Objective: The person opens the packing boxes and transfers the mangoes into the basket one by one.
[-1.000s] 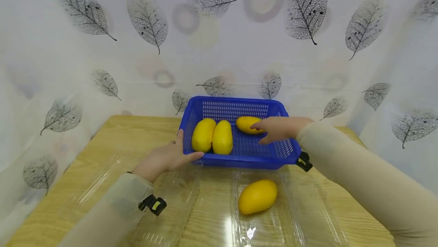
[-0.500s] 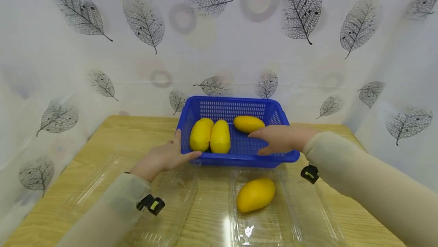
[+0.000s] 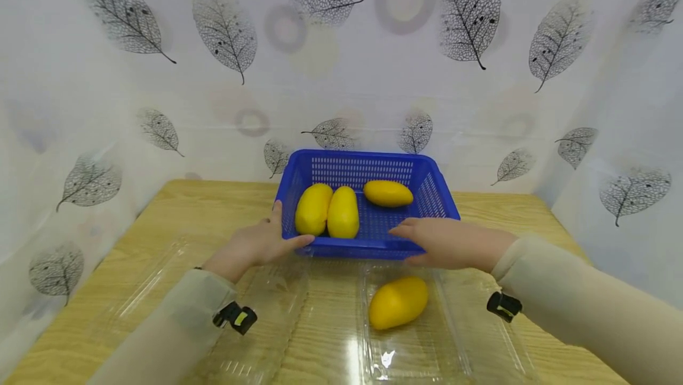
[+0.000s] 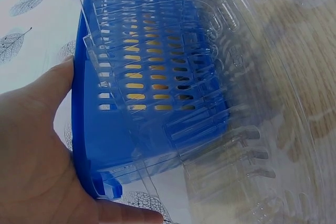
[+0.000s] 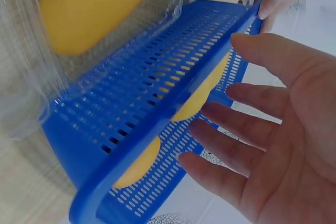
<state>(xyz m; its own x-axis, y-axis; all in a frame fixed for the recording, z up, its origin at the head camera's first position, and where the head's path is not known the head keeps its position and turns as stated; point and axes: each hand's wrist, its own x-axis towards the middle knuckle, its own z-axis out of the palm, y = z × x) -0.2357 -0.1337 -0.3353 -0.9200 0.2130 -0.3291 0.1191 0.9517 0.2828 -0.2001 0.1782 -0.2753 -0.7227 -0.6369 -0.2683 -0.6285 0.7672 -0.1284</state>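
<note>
A blue plastic basket (image 3: pixel 373 245) with slotted walls stands at the back of the table. Inside it, two mangoes (image 3: pixel 313 210) lie side by side at the left, and one mango (image 3: pixel 388 193) lies at the back right. My left hand (image 3: pixel 256 244) rests against the basket's front left corner, thumb and forefinger spread along the rim. Over the front rim, toward the right, hovers my right hand (image 3: pixel 453 244), its fingers loosely spread and nothing in them, as the right wrist view shows. Another mango (image 3: pixel 398 303) sits in a clear plastic box (image 3: pixel 411 355) in front.
A second clear plastic box (image 3: pixel 251 320) lies at the left, partly under my left forearm. The right box's open lid (image 3: pixel 493 331) extends to the right. Behind the wooden table (image 3: pixel 197 207) hangs a white curtain (image 3: pixel 341 82) with a leaf print.
My right hand has drawn back from the back right mango toward the basket's front rim, holding nothing. That mango stays in the basket. The left hand keeps its place at the corner.
</note>
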